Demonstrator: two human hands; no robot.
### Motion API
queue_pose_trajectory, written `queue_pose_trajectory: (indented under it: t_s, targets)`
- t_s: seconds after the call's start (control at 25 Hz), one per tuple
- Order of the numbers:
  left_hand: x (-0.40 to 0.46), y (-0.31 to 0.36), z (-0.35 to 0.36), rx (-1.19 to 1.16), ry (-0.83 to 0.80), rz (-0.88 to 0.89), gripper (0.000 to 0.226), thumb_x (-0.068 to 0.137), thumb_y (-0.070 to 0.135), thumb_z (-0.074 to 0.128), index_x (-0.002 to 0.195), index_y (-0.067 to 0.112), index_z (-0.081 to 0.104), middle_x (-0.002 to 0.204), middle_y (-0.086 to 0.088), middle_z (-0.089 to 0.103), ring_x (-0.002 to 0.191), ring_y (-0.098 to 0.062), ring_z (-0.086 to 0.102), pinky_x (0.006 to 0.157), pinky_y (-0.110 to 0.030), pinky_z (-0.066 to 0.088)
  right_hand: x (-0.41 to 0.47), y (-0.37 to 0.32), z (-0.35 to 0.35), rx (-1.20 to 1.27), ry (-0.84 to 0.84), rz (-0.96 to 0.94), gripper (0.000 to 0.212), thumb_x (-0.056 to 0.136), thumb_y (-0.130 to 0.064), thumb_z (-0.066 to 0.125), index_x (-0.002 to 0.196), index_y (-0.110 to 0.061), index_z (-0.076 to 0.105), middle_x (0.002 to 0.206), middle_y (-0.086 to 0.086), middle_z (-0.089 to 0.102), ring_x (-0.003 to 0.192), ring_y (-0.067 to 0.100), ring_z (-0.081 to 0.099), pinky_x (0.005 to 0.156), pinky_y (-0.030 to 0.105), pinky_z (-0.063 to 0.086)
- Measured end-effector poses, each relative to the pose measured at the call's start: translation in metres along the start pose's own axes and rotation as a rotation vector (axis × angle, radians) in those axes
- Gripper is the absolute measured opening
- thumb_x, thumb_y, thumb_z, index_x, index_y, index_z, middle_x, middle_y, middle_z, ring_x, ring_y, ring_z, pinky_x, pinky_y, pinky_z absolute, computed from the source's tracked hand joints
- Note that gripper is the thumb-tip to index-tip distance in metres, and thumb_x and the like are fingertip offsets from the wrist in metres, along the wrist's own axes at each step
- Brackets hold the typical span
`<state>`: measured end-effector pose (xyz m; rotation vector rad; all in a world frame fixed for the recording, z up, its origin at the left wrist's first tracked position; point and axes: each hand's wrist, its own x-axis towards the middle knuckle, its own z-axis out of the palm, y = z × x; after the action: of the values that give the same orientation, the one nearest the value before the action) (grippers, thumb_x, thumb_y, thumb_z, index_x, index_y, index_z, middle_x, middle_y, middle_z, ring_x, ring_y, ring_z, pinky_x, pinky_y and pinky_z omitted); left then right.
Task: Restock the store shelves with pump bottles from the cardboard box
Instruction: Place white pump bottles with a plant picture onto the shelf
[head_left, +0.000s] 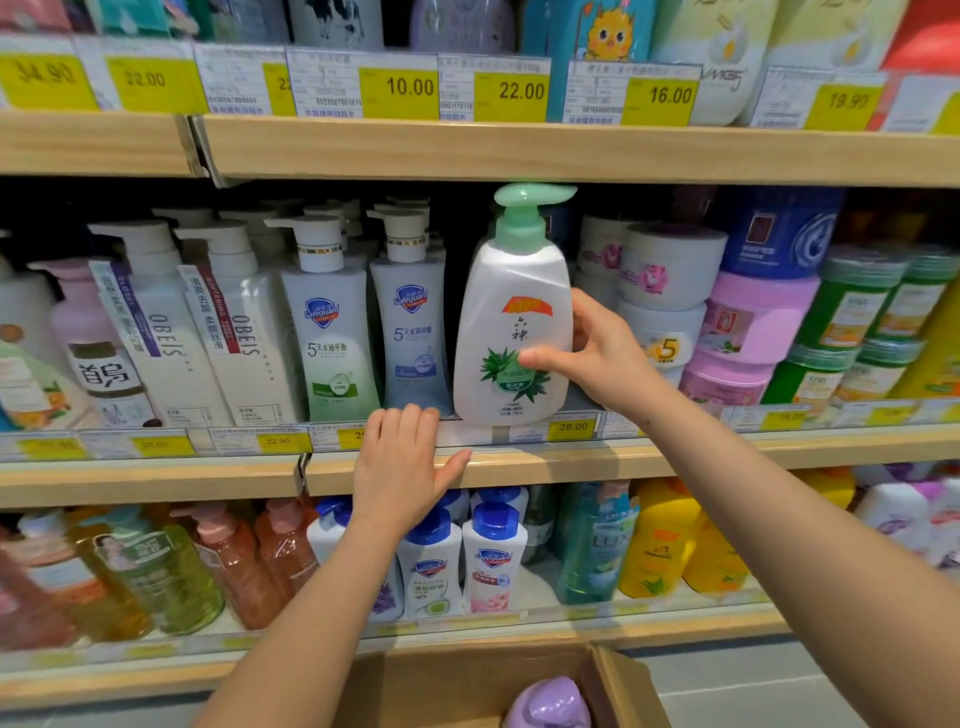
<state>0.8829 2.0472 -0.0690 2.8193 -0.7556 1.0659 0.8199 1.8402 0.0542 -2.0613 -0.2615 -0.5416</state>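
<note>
A white pump bottle with a green pump head (511, 306) stands at the front edge of the middle shelf (571, 460), in a gap between blue-white Safeguard bottles (410, 322) and stacked jars. My right hand (597, 351) grips its right side, thumb across the leaf label. My left hand (402, 462) rests flat on the shelf's front edge just below and left of the bottle, fingers spread, holding nothing. The cardboard box (613, 680) sits open at the bottom, with a purple pump bottle's top (550, 704) showing inside.
White pump bottles (208, 322) fill the middle shelf's left; pink, white and green jars (748, 322) crowd its right. The upper shelf board (519, 150) hangs just above the green pump. The lower shelf holds several coloured bottles (467, 556).
</note>
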Motion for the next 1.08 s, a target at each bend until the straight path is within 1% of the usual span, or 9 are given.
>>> queue_pose_trajectory:
  t_s: [0.12, 0.28, 0.44, 0.6, 0.68, 0.76, 0.88, 1.08]
  targets:
    - [0.0, -0.001, 0.001, -0.001, 0.012, 0.003, 0.057, 0.084, 0.057, 0.03, 0.097, 0.008, 0.056, 0.08, -0.007, 0.05, 0.072, -0.025, 0.046, 0.076, -0.038, 0.03, -0.005, -0.005, 0.002, 0.014, 0.001, -0.02, 0.058, 0.073, -0.017, 0.077, 0.123, -0.028, 0.05, 0.111, -0.015, 0.063, 0.103, 0.0, 0.061, 0.081, 0.017, 0.053]
    - [-0.001, 0.0, -0.002, -0.024, 0.009, 0.003, 0.055, 0.082, 0.055, 0.032, 0.096, 0.008, 0.056, 0.08, -0.007, 0.05, 0.072, -0.026, 0.046, 0.077, -0.038, 0.03, -0.012, -0.011, 0.008, 0.003, 0.005, -0.07, 0.069, 0.071, -0.011, 0.078, 0.127, -0.033, 0.045, 0.113, -0.012, 0.063, 0.102, 0.004, 0.062, 0.081, 0.022, 0.055]
    - [0.0, 0.001, -0.004, -0.019, -0.004, -0.003, 0.055, 0.084, 0.056, 0.031, 0.097, 0.009, 0.057, 0.081, -0.006, 0.051, 0.073, -0.025, 0.048, 0.077, -0.037, 0.029, 0.0, -0.006, 0.01, -0.028, 0.026, -0.083, 0.068, 0.07, -0.013, 0.078, 0.127, -0.032, 0.046, 0.116, -0.007, 0.064, 0.105, 0.008, 0.061, 0.083, 0.027, 0.055]
    - [-0.001, 0.0, 0.0, -0.014, 0.004, -0.004, 0.056, 0.084, 0.057, 0.031, 0.097, 0.009, 0.057, 0.08, -0.006, 0.051, 0.072, -0.025, 0.048, 0.077, -0.038, 0.029, 0.01, 0.023, 0.011, -0.097, -0.024, 0.067, 0.064, 0.072, -0.024, 0.078, 0.129, -0.022, 0.047, 0.115, -0.003, 0.064, 0.103, 0.012, 0.063, 0.082, 0.026, 0.055]
    - [-0.001, -0.001, 0.002, -0.017, 0.015, 0.005, 0.055, 0.084, 0.056, 0.032, 0.096, 0.008, 0.056, 0.08, -0.007, 0.051, 0.071, -0.026, 0.047, 0.077, -0.038, 0.029, 0.014, 0.041, 0.008, -0.064, -0.02, 0.151, 0.062, 0.074, -0.029, 0.076, 0.128, -0.019, 0.047, 0.116, 0.0, 0.064, 0.105, 0.014, 0.062, 0.088, 0.033, 0.054]
    - [-0.001, 0.0, 0.002, -0.019, 0.027, 0.009, 0.055, 0.084, 0.055, 0.032, 0.096, 0.008, 0.056, 0.08, -0.007, 0.051, 0.072, -0.026, 0.047, 0.077, -0.037, 0.029, 0.017, 0.052, 0.005, 0.008, -0.036, 0.218, 0.061, 0.077, -0.025, 0.073, 0.13, -0.017, 0.045, 0.12, 0.002, 0.062, 0.108, 0.015, 0.06, 0.094, 0.037, 0.051]
    - [-0.001, 0.0, 0.002, -0.017, 0.025, 0.001, 0.054, 0.085, 0.055, 0.032, 0.096, 0.008, 0.056, 0.08, -0.007, 0.051, 0.072, -0.025, 0.047, 0.077, -0.037, 0.029, 0.019, 0.054, 0.002, 0.048, -0.075, 0.261, 0.059, 0.08, -0.021, 0.071, 0.133, -0.017, 0.043, 0.121, 0.002, 0.062, 0.108, 0.013, 0.06, 0.093, 0.031, 0.05]
    - [-0.002, 0.0, 0.002, -0.018, 0.012, 0.003, 0.054, 0.085, 0.055, 0.031, 0.097, 0.009, 0.055, 0.081, -0.007, 0.051, 0.073, -0.025, 0.046, 0.077, -0.036, 0.029, 0.016, 0.051, 0.001, 0.076, -0.106, 0.308, 0.059, 0.083, -0.02, 0.068, 0.134, -0.019, 0.041, 0.118, -0.003, 0.062, 0.105, 0.006, 0.06, 0.083, 0.018, 0.05]
